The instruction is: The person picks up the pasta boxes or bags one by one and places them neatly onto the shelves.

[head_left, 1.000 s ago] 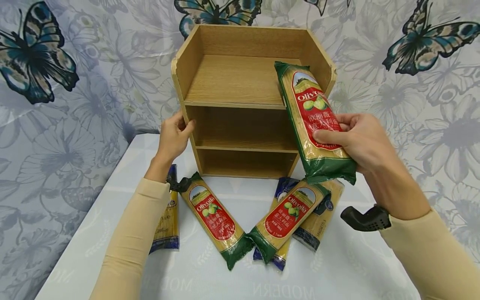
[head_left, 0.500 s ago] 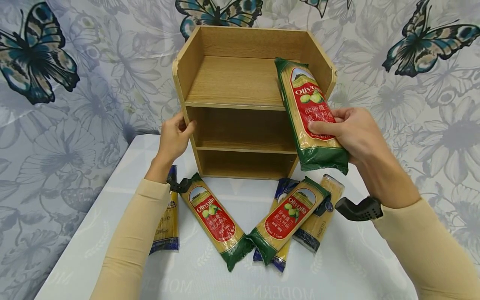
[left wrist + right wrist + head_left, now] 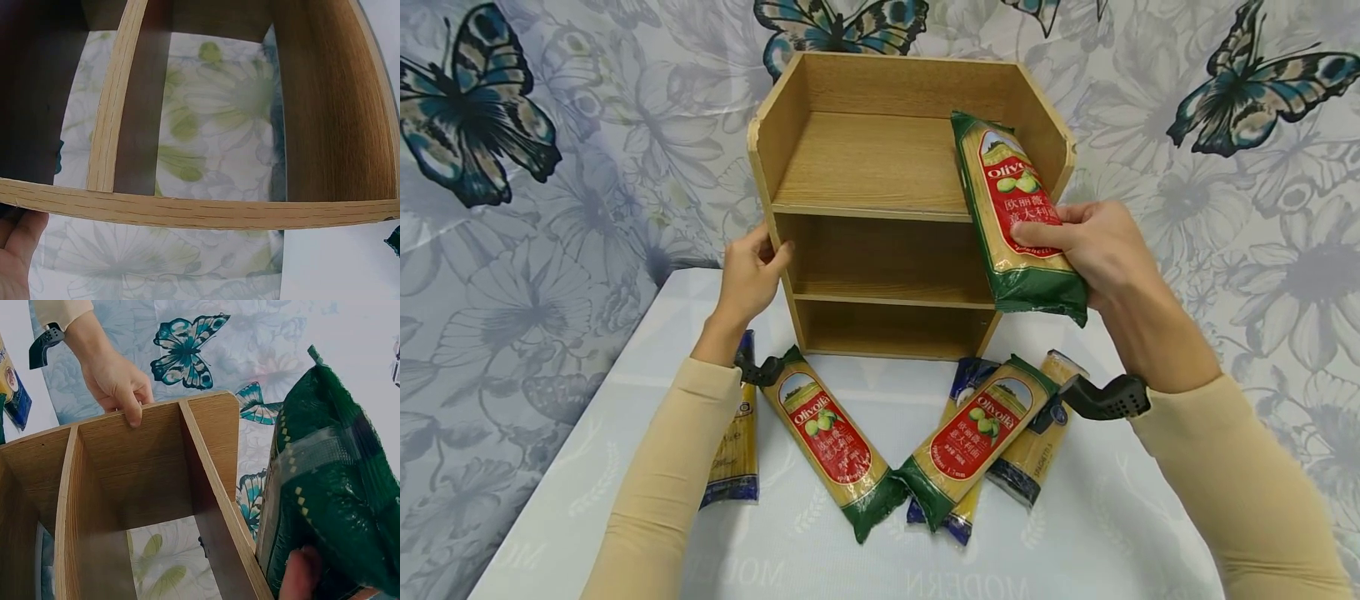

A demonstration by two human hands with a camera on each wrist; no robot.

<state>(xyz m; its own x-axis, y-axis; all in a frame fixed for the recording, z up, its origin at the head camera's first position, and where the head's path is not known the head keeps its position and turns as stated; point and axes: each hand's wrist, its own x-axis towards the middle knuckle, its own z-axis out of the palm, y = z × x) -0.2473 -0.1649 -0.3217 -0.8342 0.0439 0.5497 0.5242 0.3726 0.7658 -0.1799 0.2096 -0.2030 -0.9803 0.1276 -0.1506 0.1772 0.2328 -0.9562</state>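
Note:
My left hand (image 3: 748,279) grips the left side panel of a small wooden shelf unit (image 3: 872,215), its thumb on the panel's front edge. In the left wrist view, part of that hand (image 3: 17,256) shows beside the panel. My right hand (image 3: 1101,250) holds a green and gold pasta packet (image 3: 1018,217) by its right side, thumb on the red label. The packet tilts in front of the shelf unit's right side, its upper end overlapping the top level. In the right wrist view the packet's green end (image 3: 337,481) stands beside the wood, with the thumb (image 3: 301,575) below.
On the white table (image 3: 625,517) lie two green-ended pasta packets (image 3: 827,437) (image 3: 977,429). Blue-ended packets (image 3: 966,500) (image 3: 1030,458) lie partly under the right one. Another blue-ended packet (image 3: 737,450) is beside my left forearm. Butterfly-patterned cloth (image 3: 580,217) hangs behind.
My right hand has moved up and left with the pasta packet, bringing its lower end off the packets on the table. My left hand has stayed on the shelf unit.

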